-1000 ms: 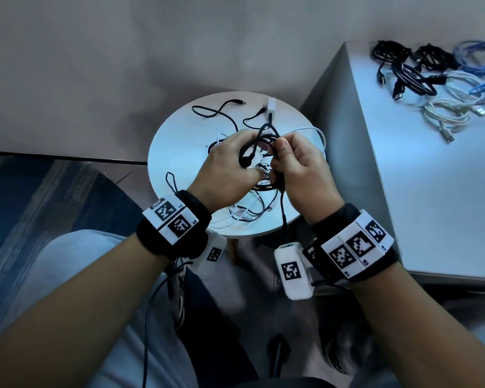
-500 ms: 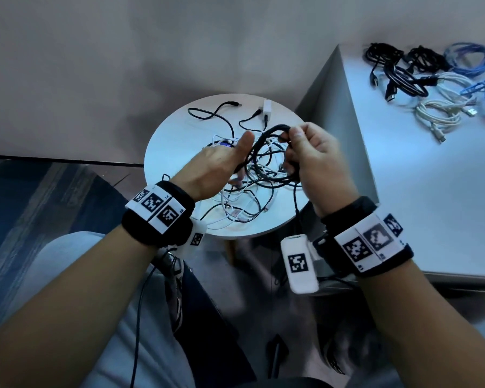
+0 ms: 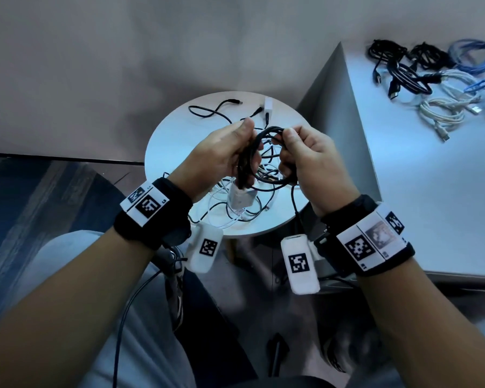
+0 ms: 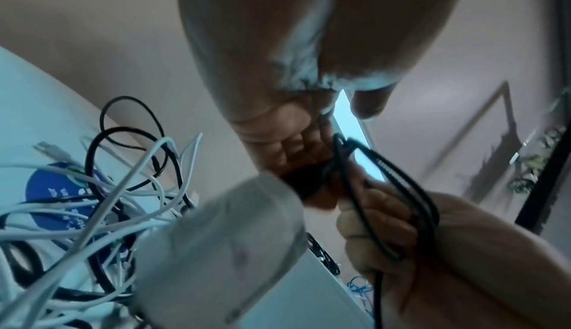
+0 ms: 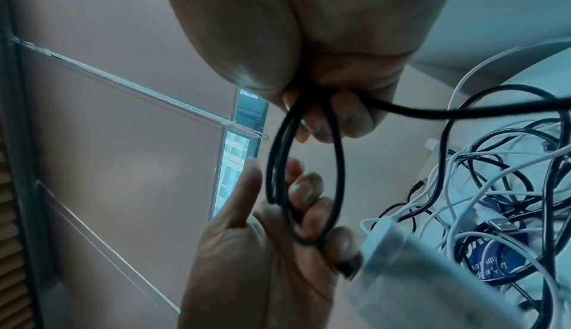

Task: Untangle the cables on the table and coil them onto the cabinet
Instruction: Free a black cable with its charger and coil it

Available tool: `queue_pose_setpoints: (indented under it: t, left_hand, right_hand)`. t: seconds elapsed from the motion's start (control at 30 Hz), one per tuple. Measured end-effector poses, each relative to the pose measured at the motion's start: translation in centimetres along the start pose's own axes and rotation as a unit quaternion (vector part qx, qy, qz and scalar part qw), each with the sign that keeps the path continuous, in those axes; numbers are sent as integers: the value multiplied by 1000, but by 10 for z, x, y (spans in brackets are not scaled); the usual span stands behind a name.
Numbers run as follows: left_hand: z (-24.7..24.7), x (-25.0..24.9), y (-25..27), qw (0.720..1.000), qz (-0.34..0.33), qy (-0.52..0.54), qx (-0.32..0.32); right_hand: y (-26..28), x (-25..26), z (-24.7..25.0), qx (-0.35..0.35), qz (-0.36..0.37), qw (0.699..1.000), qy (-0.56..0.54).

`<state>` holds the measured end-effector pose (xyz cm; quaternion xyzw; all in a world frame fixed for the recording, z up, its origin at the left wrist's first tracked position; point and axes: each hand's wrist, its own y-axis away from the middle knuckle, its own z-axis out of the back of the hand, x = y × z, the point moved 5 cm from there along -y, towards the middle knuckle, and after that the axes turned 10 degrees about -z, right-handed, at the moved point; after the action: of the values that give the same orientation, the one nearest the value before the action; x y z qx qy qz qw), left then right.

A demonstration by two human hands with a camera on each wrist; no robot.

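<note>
Above the round white table [image 3: 177, 135], both hands hold a black cable [image 3: 269, 130] wound in a few loops. My left hand [image 3: 244, 155] has its fingers curled through the loops [image 5: 309, 212], thumb up. My right hand [image 3: 287, 147] pinches the top of the loops [image 5: 312, 104] between thumb and fingers. A loose length of the black cable [image 3: 294, 203] trails down past the table's front edge. Below the hands a tangle of white and black cables [image 3: 252, 217] lies on the table.
A white adapter block [image 3: 241, 200] sits just under my left hand. A grey cabinet [image 3: 417, 177] stands to the right, with several coiled black, white and blue cables [image 3: 431, 82] at its far end. My knees are below the table's front edge.
The hands have moved slightly apart. The bunched black cable now stands as a wider loop between them, and my left fingers have closed through it.
</note>
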<state>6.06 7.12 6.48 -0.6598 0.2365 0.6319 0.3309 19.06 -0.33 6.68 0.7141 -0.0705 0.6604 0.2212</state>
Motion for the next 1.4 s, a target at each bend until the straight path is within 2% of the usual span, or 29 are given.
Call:
queue_pose_setpoints:
  t: [0.1, 0.2, 0.37, 0.43, 0.53, 0.7, 0.77, 0.83, 0.87, 0.9, 0.97, 1.03, 1.17, 1.27, 1.4]
  left_hand:
    - [0, -2, 1, 995, -40, -85, 17]
    - [3, -6, 0, 976, -84, -198, 29]
    - [11, -13, 2, 956, -123, -265, -22]
    - [16, -14, 1, 955, -125, -264, -41]
    - [23, -14, 0, 961, -118, -239, -67]
    - [27, -17, -2, 977, -108, -156, -99]
    - [28, -18, -2, 983, -102, -115, -104]
    - [24, -16, -1, 987, -93, -84, -98]
    - [21, -15, 0, 989, -88, -75, -92]
    - [19, -14, 1, 990, -85, -71, -85]
    - [16, -12, 1, 992, -80, -67, -73]
    - [14, -12, 0, 993, -77, -60, -62]
    - [12, -13, 1, 995, -76, -56, -36]
    - [8, -13, 2, 994, -79, -71, -22]
    - [12, -12, 1, 981, -100, -152, -63]
  right_hand:
    - [2, 3, -1, 14, -3, 1000, 7]
    - [4, 6, 0, 22, -4, 1000, 2]
    - [4, 12, 3, 37, -6, 998, -40]
    - [2, 17, 7, 51, 26, 998, 6]
    - [-2, 18, 16, 51, 87, 979, 178]
    - [-2, 9, 22, 100, 54, 957, 268]
    - [0, 6, 21, 81, 61, 941, 323]
    - [-1, 4, 20, 29, 74, 921, 382]
    - [-3, 2, 20, 7, 67, 924, 377]
    - [-5, 1, 20, -5, 50, 942, 332]
    - [-8, -1, 19, -3, 9, 983, 185]
    - [-8, -1, 19, -9, -13, 998, 61]
    - [-9, -4, 21, -24, -33, 992, -123]
    - [-9, -6, 17, -13, -62, 977, -204]
    - [1, -10, -5, 99, -146, 961, -213]
